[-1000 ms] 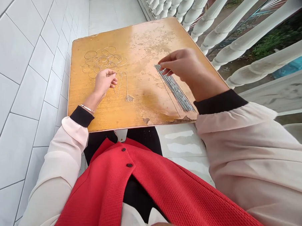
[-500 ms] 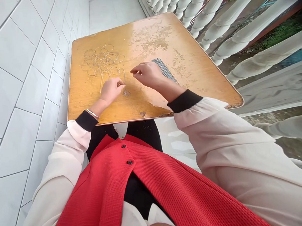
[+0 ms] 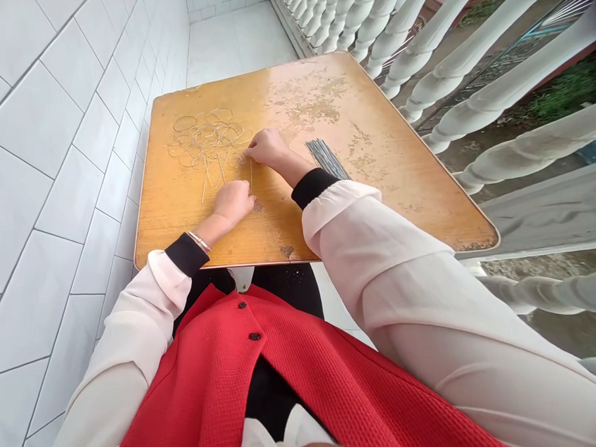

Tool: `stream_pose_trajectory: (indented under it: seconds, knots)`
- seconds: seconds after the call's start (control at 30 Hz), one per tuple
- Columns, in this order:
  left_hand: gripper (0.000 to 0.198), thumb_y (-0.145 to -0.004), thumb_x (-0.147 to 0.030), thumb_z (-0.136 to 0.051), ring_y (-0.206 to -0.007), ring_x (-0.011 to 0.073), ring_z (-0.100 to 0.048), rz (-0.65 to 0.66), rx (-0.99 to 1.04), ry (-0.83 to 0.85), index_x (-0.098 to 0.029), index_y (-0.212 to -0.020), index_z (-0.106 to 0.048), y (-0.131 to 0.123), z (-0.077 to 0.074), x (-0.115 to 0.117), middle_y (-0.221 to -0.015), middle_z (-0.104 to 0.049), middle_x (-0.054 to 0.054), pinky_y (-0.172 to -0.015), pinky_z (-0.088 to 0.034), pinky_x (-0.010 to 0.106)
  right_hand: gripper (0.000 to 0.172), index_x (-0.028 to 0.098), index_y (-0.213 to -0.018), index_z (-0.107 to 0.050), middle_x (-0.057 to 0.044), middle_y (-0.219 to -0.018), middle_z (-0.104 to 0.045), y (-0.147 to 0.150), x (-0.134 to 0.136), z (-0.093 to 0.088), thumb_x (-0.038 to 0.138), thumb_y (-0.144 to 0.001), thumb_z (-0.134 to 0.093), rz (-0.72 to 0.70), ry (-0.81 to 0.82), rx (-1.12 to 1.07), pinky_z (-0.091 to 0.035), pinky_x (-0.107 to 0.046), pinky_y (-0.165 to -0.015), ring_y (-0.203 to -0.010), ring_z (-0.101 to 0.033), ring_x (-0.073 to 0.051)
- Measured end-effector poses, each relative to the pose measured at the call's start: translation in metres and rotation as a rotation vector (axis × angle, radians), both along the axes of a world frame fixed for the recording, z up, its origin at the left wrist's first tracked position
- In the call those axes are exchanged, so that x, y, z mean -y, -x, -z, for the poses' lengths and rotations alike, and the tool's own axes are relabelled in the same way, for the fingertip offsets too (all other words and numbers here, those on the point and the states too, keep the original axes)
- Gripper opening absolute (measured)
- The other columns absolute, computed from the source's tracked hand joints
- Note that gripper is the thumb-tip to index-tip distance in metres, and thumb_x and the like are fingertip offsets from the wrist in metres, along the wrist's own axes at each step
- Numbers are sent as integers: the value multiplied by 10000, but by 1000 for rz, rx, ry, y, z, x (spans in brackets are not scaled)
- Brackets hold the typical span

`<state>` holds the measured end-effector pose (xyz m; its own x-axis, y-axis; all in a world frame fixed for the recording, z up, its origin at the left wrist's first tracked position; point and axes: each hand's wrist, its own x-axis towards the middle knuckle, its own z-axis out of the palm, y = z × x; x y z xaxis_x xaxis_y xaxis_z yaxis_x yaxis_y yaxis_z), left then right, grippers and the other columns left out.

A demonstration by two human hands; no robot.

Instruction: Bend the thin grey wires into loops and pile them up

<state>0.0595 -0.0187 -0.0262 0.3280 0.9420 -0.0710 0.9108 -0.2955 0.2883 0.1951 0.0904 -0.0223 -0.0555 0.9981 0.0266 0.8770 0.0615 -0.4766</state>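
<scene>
My left hand (image 3: 232, 203) is closed near the table's front edge, pinching the lower end of a thin metal wire (image 3: 251, 175). Farther up that wire, the fingers of my right hand (image 3: 268, 148) are closed at its upper part, beside a small curl. Just left of my hands spreads a tangled pile of looped wires (image 3: 210, 132), some with straight tails pointing toward me. To the right of my right hand lies a bundle of straight grey wires (image 3: 327, 159). The fingertips of both hands are partly hidden.
The worn wooden table (image 3: 297, 204) has peeling patches on its right half. A white tiled wall (image 3: 78, 160) runs close along the left. White balusters (image 3: 440, 79) line the right side, with ground and plants beyond.
My right hand has moved left, away from the wire bundle, to the upper part of the wire. My left hand stays at its lower end. The view has tilted slightly upward.
</scene>
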Motion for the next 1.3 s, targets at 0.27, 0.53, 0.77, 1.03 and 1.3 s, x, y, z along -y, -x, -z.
stream_pose_trajectory:
  seconds: [0.27,0.53,0.77,1.03,1.3]
  knots:
    - [166,-866,-266,-734,-939,243,-685,-57,237,9,-124,-945,-703,5,11,-2,-970,-744,111,-838,-487,342,167,174,-728,-679,-40,-670,-689,-3,15,-14,143,-891,-697,175,204,-504,-641,-288,-823,-766,-715,-149]
    - [198,-845,39,-609,-516,26,-485,-242,990,400,-138,-759,-591,6,0,-1,-665,-577,-51,-545,-363,192,316,207,-582,-602,-71,-810,-777,-12,24,-37,125,-844,-757,246,148,-659,-657,-316,-867,-905,-777,-202]
    - [182,-852,36,-628,-519,11,-526,-257,1128,502,-122,-763,-616,10,-5,7,-634,-613,-58,-524,-339,173,355,218,-555,-577,-71,-793,-760,-9,25,-34,113,-849,-748,237,216,-645,-650,-301,-887,-933,-770,-197]
    - [197,-919,-51,-623,-516,30,-535,-328,1043,533,-153,-763,-561,11,-10,8,-610,-604,-49,-514,-332,200,399,222,-510,-544,-103,-743,-748,-4,25,-44,91,-780,-807,278,202,-439,-630,-481,-909,-924,-767,-303]
    - [206,-950,-40,-545,-473,36,-518,-286,921,516,-156,-779,-560,8,-15,15,-570,-582,-55,-493,-304,215,338,219,-562,-568,-108,-889,-786,-1,25,-46,136,-783,-810,296,210,-317,-644,-462,-857,-902,-771,-283]
